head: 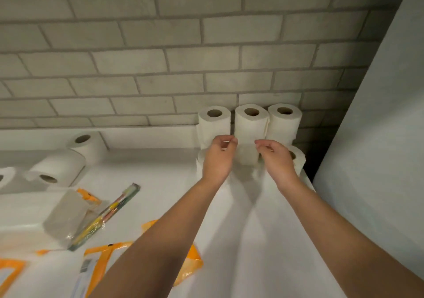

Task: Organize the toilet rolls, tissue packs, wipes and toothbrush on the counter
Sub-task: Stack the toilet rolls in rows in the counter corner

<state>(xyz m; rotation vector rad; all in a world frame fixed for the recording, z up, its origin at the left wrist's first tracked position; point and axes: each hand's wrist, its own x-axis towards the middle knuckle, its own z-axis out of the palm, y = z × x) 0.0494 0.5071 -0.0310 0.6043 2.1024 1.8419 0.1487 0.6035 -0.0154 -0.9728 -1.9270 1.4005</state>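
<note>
Three toilet rolls stand upright on a lower layer in the counter's back right corner: left roll (pixel 214 123), middle roll (pixel 251 123), right roll (pixel 284 121). A lower roll (pixel 298 158) peeks out behind my right wrist. My left hand (pixel 219 158) and my right hand (pixel 278 158) hover in front of the middle roll, one on each side of it. Their fingers are loosely curled, with the tips at its face and nothing gripped. More rolls lie at the left (pixel 88 144) (pixel 57 169). A packaged toothbrush (pixel 110 213) leans on a clear tissue pack (pixel 66 217).
Orange-and-white packs (pixel 101 263) (pixel 191 261) lie near the front of the white counter (pixel 252 240), partly under my left forearm. A big white pack (pixel 20 219) sits at the left edge. A grey brick wall (pixel 160 80) runs behind, and a white panel (pixel 378 137) closes the right side.
</note>
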